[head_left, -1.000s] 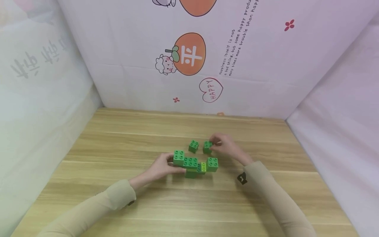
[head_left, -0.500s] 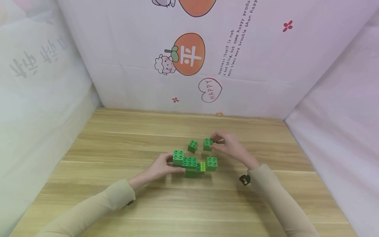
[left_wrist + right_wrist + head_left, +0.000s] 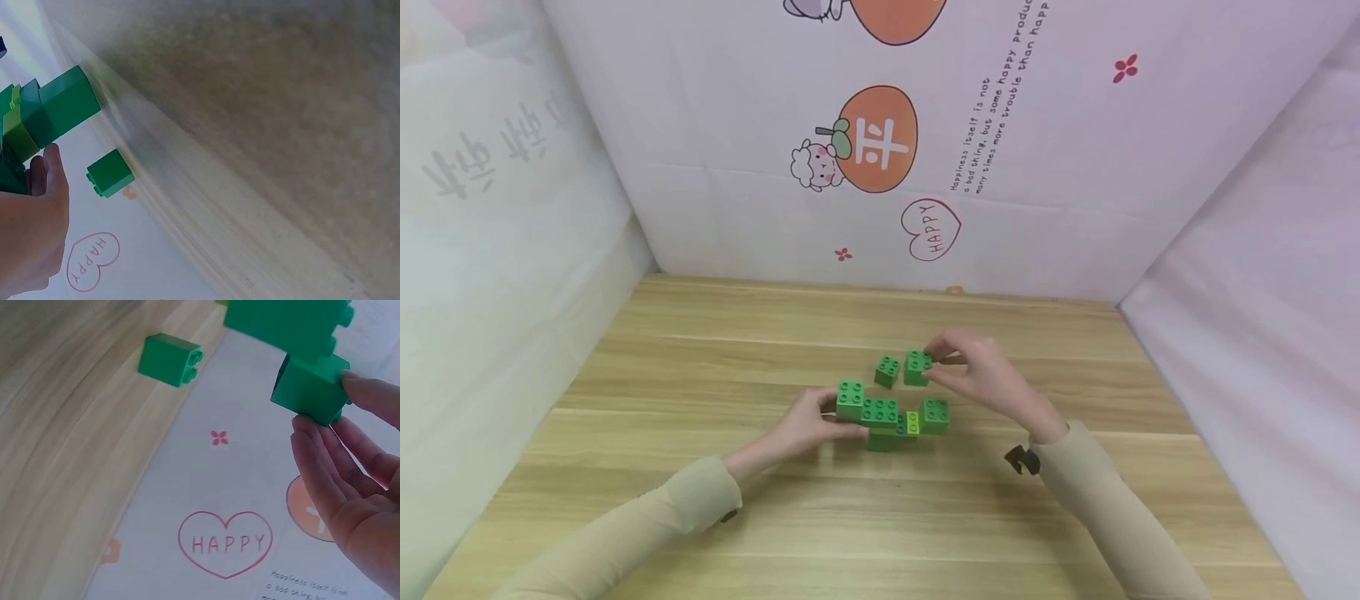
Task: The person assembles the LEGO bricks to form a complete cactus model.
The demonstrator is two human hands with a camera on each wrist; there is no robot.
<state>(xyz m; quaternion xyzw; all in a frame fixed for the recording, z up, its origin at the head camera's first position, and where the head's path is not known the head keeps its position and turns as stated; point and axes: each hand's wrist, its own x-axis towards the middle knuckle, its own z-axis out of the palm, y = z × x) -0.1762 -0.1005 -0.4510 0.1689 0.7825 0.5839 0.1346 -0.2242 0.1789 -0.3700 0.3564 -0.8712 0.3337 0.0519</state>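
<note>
My left hand [image 3: 808, 427] grips the left part of a built shape of toy building bricks [image 3: 880, 412], mostly green with a lime-yellow piece toward its right. Square green bricks stick up at both of its ends. My right hand [image 3: 981, 373] pinches a separate green square brick [image 3: 917, 367] between thumb and fingers, behind the built shape. In the right wrist view this brick [image 3: 312, 387] shows raised, its open underside facing left. One loose green brick [image 3: 887, 372] sits on the table, just left of the pinched one. Part of the left hand's fingers is hidden behind the built shape.
The wooden table [image 3: 880, 533] runs back to a white printed cloth wall [image 3: 737, 200]. More white cloth stands at the left [image 3: 512, 275] and right. Both forearms in beige sleeves reach in from the front corners.
My right hand has lifted the green brick, moving back a little, then shifted left toward the loose brick. The left hand and the built shape stay nearly still.
</note>
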